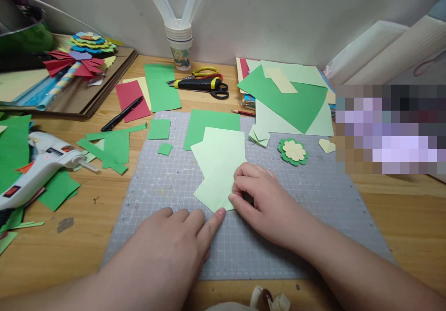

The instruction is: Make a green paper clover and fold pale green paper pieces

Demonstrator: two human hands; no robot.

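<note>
A light green paper sheet [219, 167] lies on the grey cutting mat [306, 199], on top of another light green sheet and a darker green one [209, 120]. My right hand [265, 199] rests on the sheet's lower right edge, fingers curled and pinching the paper there. My left hand [177, 236] lies flat on the mat, fingers stretched out, index fingertip touching the sheet's bottom corner.
A white glue gun [42, 167] lies at the left among green paper scraps [111, 148]. Scissors [205, 84], a black pen [121, 113], a stack of paper cups [179, 46], more green sheets [289, 97] and a paper flower [293, 151] lie further back.
</note>
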